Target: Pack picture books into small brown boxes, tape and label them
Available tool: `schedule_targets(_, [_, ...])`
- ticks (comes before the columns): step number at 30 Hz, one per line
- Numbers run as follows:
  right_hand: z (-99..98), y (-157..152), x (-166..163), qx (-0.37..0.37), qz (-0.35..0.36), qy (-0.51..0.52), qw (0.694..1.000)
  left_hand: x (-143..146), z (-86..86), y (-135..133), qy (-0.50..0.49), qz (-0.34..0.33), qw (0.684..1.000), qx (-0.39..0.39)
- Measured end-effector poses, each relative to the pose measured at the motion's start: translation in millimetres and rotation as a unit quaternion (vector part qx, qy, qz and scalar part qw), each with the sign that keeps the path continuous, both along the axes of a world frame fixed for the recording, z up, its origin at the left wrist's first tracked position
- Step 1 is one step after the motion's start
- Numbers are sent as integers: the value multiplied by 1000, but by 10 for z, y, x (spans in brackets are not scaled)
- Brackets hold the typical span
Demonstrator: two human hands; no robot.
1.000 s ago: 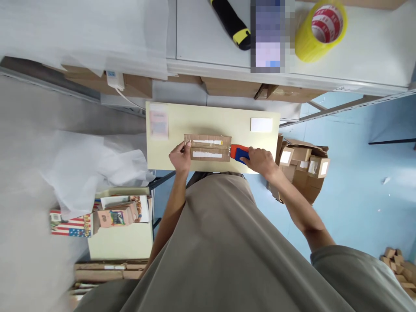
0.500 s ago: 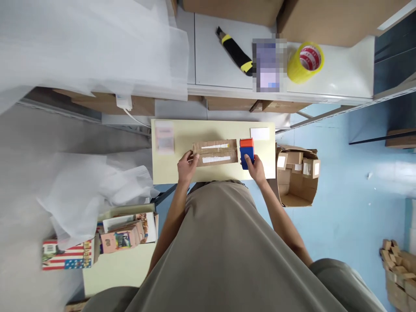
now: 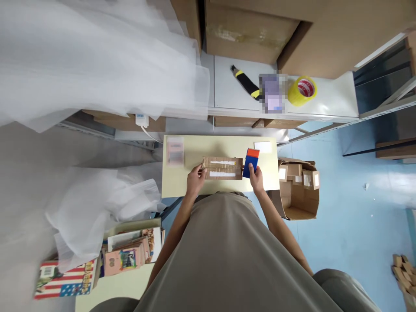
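A long brown cardboard piece [image 3: 224, 173] with two white strips lies along the small cream table [image 3: 214, 145]; I cannot tell whether it is a flat sleeve or a box. My left hand [image 3: 196, 178] pinches its left end, thumb on top. In my right hand [image 3: 256, 177] is a small blue and orange box [image 3: 251, 164], blue below with orange at its upper end. The thumb lies across its blue face. This box is close by the right end of the cardboard, tilted a little to the right; whether they touch is unclear.
Pinkish packet [image 3: 175, 151] and white card [image 3: 262, 147] lie on the table. The shelf above holds a utility knife [image 3: 246, 83], a yellow tape roll [image 3: 301, 92] and large cartons [image 3: 250, 39]. An open carton [image 3: 299, 203] stands right; books [image 3: 126, 258] and foam sheeting [image 3: 107, 199] are left.
The view has shifted, so the table sits lower and further right. The blue and orange box has tilted to the right and is closer to the cardboard's end. Both hands keep their holds.
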State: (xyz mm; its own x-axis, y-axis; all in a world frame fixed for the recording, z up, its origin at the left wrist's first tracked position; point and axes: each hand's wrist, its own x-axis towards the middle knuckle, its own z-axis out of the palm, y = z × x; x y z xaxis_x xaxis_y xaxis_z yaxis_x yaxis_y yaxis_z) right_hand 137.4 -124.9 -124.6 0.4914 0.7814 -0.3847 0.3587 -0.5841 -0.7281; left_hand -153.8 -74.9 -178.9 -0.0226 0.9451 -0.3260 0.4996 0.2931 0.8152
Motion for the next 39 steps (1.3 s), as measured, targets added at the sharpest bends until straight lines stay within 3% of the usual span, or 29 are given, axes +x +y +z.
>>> schedule_targets(3, [30, 22, 2, -15, 24, -2, 1000, -51, 55, 71, 3, -26, 1000, -10])
schedule_targets(6, [136, 20, 35, -20, 30, -66, 997, -78, 163, 165, 38, -30, 999, 6])
schedule_targets(9, [336, 97, 45, 13, 39, -140, 989, -17, 393, 293, 49, -15, 994, 98])
schedule_targets(11, [535, 246, 4, 46, 66, -171, 982, 106, 646, 407, 6, -33, 988, 152])
schedule_targets(17, [1322, 1144, -338, 109, 206, -246, 941, 745, 1560, 919, -114, -124, 934, 315])
schedule_targets(19, [1524, 1504, -449, 134, 250, -286, 915, 911, 1729, 1140, -117, -115, 917, 363])
schedule_targets(21, [1635, 1841, -528, 156, 264, -321, 896, 1004, 1791, 1360, -112, -100, 909, 390])
schedule_targets(26, [1578, 2435, -629, 169, 288, -358, 872, 1010, 1746, 1671, -107, -115, 909, 387])
schedule_targets(30, [1485, 2599, -667, 139, 314, -372, 862, 933, 1699, 1567, -110, -129, 914, 369])
schedule_targets(32, [1469, 2557, -652, 159, 310, -373, 860, 848, 1600, 1444, -103, -131, 921, 352])
schedule_targets(36, [1339, 2117, -510, 224, 265, -351, 870, 490, 1094, 1086, -79, -88, 961, 252])
schedule_targets(39, [996, 1491, -343, 199, 238, -314, 898, 133, 573, 692, -61, 0, 992, 107])
